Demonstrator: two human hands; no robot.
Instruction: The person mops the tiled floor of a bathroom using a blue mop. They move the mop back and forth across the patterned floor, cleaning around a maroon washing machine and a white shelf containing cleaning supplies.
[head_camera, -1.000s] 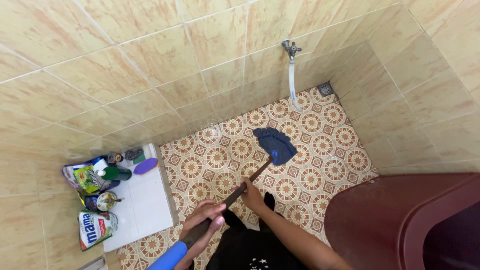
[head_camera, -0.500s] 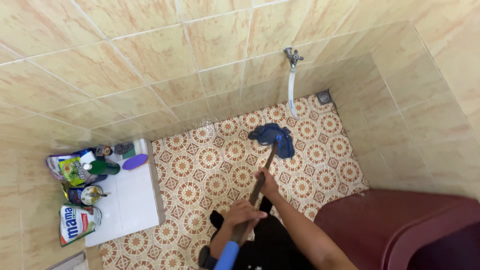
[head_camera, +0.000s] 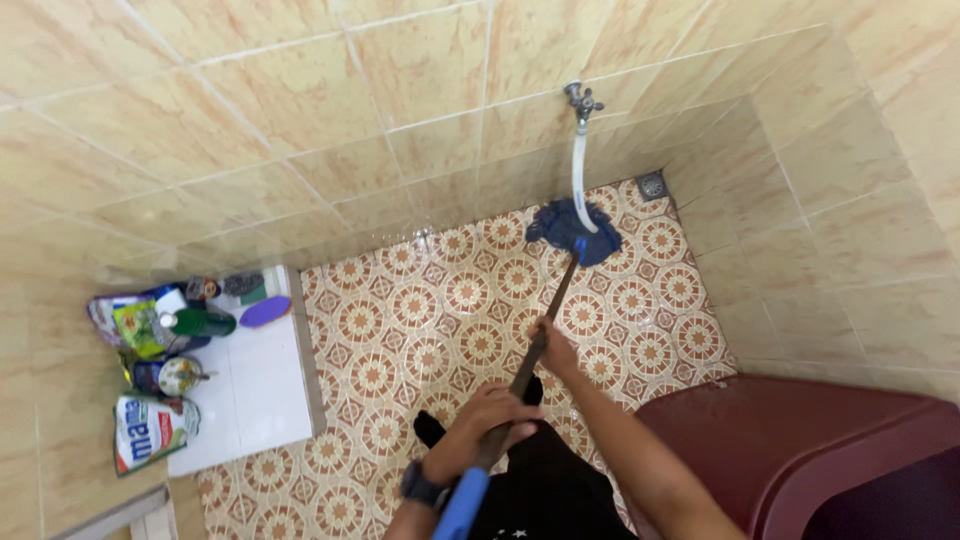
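Both my hands grip a mop's dark handle (head_camera: 548, 315), which ends in a blue grip near my body. My left hand (head_camera: 484, 424) holds it low, close to the blue end; a dark watch sits on that wrist. My right hand (head_camera: 553, 349) holds the handle further up. The blue mop head (head_camera: 562, 224) lies on the patterned floor tiles (head_camera: 440, 330) at the far wall, right under the white hose (head_camera: 578, 185) that hangs from a metal tap (head_camera: 581, 100).
A white ledge (head_camera: 250, 385) at the left carries several bottles and pouches (head_camera: 150, 375) and a purple soap dish (head_camera: 266, 311). A dark red plastic bin (head_camera: 800, 460) fills the lower right corner. A floor drain (head_camera: 652, 185) sits in the far corner. Beige tiled walls enclose the space.
The mop head has slid across the floor away from me, from the middle of the floor to the far wall under the hose. Both hands stayed on the handle.
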